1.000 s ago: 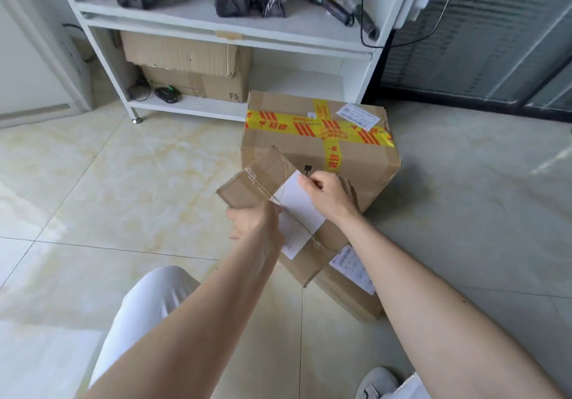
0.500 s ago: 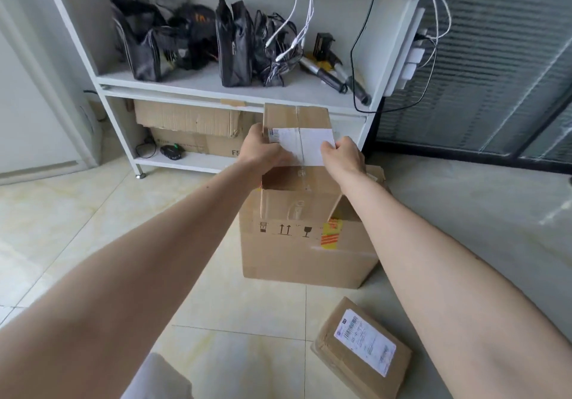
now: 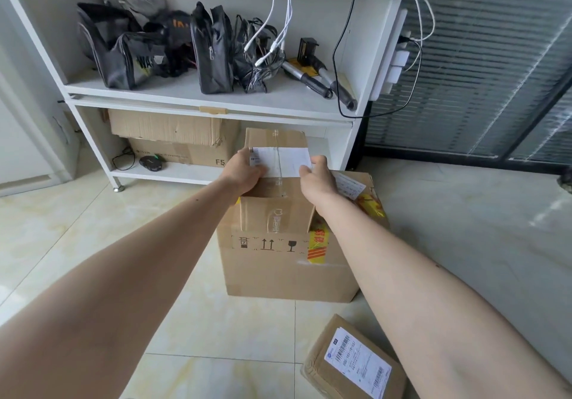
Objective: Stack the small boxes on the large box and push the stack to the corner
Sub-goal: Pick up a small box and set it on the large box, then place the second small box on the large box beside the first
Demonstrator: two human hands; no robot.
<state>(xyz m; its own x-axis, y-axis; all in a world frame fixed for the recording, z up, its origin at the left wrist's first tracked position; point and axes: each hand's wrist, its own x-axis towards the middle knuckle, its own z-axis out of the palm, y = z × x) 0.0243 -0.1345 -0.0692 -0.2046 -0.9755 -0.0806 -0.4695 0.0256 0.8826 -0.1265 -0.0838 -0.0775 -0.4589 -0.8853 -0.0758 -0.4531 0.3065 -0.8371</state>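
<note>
A large cardboard box (image 3: 288,268) with yellow tape stands on the floor in front of the shelf. On top of it rests a small cardboard box (image 3: 275,210) with a white label across its top. My left hand (image 3: 244,171) grips the small box's left side and my right hand (image 3: 317,179) grips its right side. A second small box (image 3: 353,364) with a barcode label lies on the floor at the bottom right, beside my right forearm.
A white shelf unit (image 3: 216,101) stands right behind the boxes, with black bags, tools and cables on it and cardboard boxes (image 3: 173,142) on its lowest level. A glass wall with blinds (image 3: 483,73) is to the right. The floor is pale tile.
Both hands lifted the small box from the floor up onto the large box. It now sits a little lower and squarer on top than half a second ago.
</note>
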